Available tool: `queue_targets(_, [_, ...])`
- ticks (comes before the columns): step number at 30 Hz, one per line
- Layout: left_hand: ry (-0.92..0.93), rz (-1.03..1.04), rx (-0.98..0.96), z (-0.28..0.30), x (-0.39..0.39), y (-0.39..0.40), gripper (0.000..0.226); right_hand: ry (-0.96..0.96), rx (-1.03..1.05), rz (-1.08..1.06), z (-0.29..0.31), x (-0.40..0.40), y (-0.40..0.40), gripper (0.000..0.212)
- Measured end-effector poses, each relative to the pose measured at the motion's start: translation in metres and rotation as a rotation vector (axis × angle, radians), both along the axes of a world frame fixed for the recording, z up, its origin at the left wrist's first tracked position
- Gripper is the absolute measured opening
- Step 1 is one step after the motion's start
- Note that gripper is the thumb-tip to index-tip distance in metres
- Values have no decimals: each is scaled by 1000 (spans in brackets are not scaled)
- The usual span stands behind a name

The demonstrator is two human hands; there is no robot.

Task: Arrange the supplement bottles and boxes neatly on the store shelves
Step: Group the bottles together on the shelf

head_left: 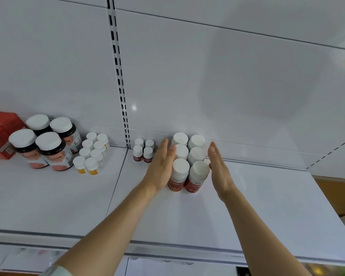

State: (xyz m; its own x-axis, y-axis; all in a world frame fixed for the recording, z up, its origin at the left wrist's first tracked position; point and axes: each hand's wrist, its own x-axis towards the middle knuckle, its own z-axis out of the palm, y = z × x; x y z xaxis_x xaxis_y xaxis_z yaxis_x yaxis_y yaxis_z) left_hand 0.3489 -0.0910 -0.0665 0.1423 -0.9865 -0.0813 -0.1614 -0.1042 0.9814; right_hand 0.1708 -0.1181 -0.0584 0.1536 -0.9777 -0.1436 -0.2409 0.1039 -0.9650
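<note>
Six white-capped plastic bottles with red labels (188,160) stand in two columns of three on the white metal shelf (247,206), the rear pair just in front of the shelf's back panel. The left hand (162,166) lies flat along the left side of this block, fingers straight and together, touching the front and middle bottles. The right hand (219,170) stands flat on the block's right side, fingers straight, just beside the front right bottle; whether it touches is hard to tell.

The step looks like squaring the block between two palms. The front right bottle leans a little, so an uneven squeeze could tip it or push the columns out of line. A shove leftward could drive the block into the four small white-capped bottles with dark red labels (143,151) just left of it. Further left of the block stand small yellow-labelled bottles (92,154), large dark jars with white lids (46,142) and a red carton (0,132).
</note>
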Motion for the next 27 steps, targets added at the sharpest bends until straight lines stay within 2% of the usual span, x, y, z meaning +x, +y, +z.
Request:
queue_targets(4, [-189,108,-132,9,6,11,59,297,-242,6,20,2,0,63])
queue_targets(7, [-416,219,-284,9,19,19,44,515,-543,-10,26,15,0,59])
queue_targets(10, [-496,319,-317,5,39,28,40,591,-814,1,29,39,8,57])
queue_targets(12, [-461,348,-264,1,53,33,40,555,-880,23,33,62,18,51])
queue_targets(15, [-359,344,-139,-5,74,32,43,451,-807,85,39,97,36,50])
queue_targets(20, [-159,212,-24,-9,101,26,48,385,-458,165,21,143,43,62])
queue_targets(24, [-157,51,1,-17,117,19,52,440,-254,107,-5,163,33,71])
queue_targets(27, [-227,-11,37,-28,126,9,58,433,-123,73,-18,168,25,72])
